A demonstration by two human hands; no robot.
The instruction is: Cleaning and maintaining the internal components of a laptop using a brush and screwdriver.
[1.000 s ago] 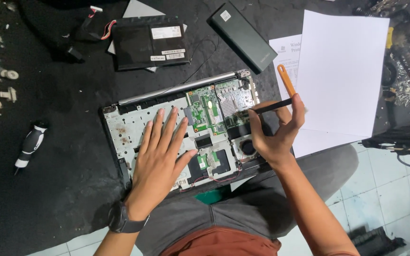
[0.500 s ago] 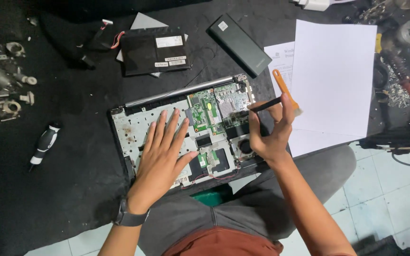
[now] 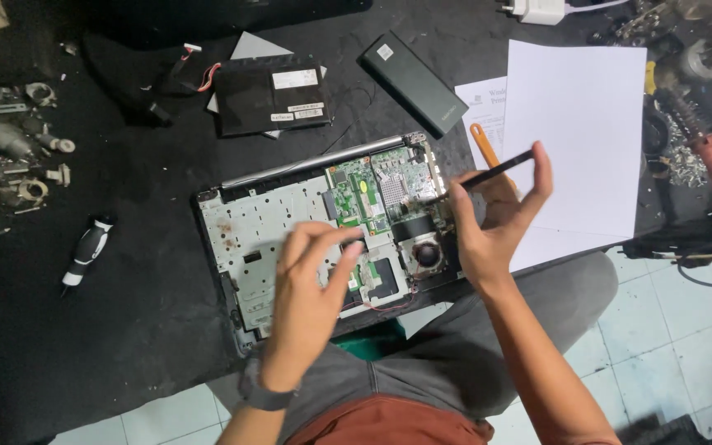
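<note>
An opened laptop base (image 3: 265,227) lies on the black work surface, its green circuit board (image 3: 372,194) and round fan (image 3: 428,253) exposed. My left hand (image 3: 311,284) hovers over the lower middle of the base with fingertips pinched together; whether something small is between them is too small to tell. My right hand (image 3: 492,222) holds a thin black screwdriver (image 3: 484,177), its tip at the right edge of the circuit board.
A black battery pack (image 3: 269,95) and a long black bar-shaped battery (image 3: 414,81) lie behind the laptop. White paper sheets (image 3: 578,132) and an orange-handled tool (image 3: 484,144) sit to the right. A black-and-white screwdriver (image 3: 86,251) lies at left, metal parts (image 3: 18,156) beyond it.
My left hand lifted from lying flat on the laptop base and drew its fingers into a pinch. My right hand kept the screwdriver at the board's right edge.
</note>
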